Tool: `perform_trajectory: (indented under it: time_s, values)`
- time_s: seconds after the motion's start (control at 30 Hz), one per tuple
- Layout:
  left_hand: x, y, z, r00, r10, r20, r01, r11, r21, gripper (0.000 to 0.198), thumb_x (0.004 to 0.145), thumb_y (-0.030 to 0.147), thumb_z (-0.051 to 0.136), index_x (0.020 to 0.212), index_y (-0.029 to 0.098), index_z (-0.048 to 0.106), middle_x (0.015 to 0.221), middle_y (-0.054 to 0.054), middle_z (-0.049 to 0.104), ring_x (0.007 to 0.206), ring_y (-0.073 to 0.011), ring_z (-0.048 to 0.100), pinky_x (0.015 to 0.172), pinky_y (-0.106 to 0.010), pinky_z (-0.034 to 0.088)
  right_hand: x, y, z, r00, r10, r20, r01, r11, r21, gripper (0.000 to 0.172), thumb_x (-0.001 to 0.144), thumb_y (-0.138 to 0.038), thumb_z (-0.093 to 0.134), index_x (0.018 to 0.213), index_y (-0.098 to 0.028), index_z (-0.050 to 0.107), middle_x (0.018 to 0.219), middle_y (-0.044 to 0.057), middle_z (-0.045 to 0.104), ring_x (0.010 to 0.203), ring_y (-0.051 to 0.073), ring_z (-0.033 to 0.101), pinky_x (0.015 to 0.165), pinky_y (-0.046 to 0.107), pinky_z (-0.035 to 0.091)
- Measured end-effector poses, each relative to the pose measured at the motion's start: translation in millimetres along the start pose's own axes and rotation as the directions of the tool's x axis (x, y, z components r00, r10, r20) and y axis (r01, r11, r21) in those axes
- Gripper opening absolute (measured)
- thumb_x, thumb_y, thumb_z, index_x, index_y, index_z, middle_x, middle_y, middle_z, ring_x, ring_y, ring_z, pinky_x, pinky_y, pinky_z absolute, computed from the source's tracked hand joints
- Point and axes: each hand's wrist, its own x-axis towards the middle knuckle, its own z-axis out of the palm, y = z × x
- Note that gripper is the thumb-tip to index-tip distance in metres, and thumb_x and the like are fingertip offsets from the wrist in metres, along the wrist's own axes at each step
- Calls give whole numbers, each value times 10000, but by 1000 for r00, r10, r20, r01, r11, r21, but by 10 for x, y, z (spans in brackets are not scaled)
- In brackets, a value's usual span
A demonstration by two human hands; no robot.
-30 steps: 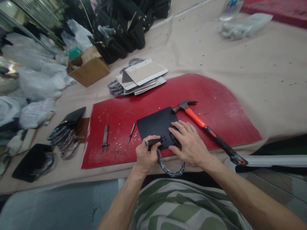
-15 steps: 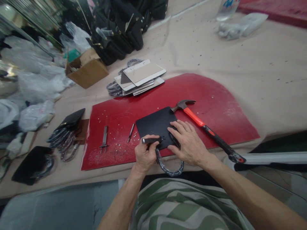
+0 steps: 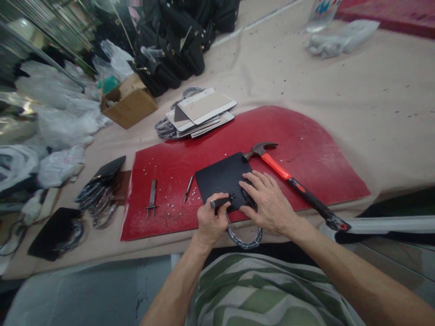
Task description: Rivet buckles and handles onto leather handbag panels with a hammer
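Note:
A black leather-like panel (image 3: 222, 174) lies on a red mat (image 3: 295, 131), with small dark marks or holes near its front edge. My left hand (image 3: 211, 224) is closed around a dark metal punch (image 3: 218, 202), its tip end at those marks. My right hand (image 3: 268, 206) rests on the panel's right side, fingers spread, holding it down. Between the hands, a plastic-wrapped handle loop (image 3: 246, 244) hangs off the panel over the table edge. A claw hammer (image 3: 272, 165) with an orange and black handle lies right of the panel, its head touching or nearly touching the panel's far corner.
On the mat's left lie a pronged metal tool (image 3: 152, 198) and a thin metal rod (image 3: 188, 189) among small white bits. Stacked panels (image 3: 204, 111) sit at the mat's far edge. Beyond are a cardboard box (image 3: 131, 106) and black bags (image 3: 170, 50). More black pieces (image 3: 102, 181) lie left.
The whole view has shifted slightly, so the scene sits a little further right. In my left hand the punch appears tilted more toward the camera. My right hand stays on the panel.

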Motion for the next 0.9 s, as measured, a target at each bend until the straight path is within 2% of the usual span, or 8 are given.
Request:
perform_trajectory:
  time_s: [0.4, 0.9]
  values:
    - [-48, 14, 31, 994, 99, -52, -95, 992, 79, 130, 950, 150, 578, 1064, 172, 635, 933, -62, 759, 870, -179, 752, 805, -294, 625, -17, 11, 0, 1000, 5, -11, -4, 1000, 20, 591, 826, -338, 717, 1352, -106, 577, 1486, 167, 464, 1386, 379, 358, 1161, 548, 297]
    - [-28, 83, 54, 998, 9, -58, -4, 997, 75, 117, 944, 142, 594, 1048, 160, 645, 925, -64, 737, 860, -163, 737, 783, -260, 603, -24, 13, 7, 1000, 8, -8, -8, 1000, 16, 594, 828, -343, 714, 1359, -115, 575, 1488, 160, 460, 1386, 379, 350, 1158, 548, 298]
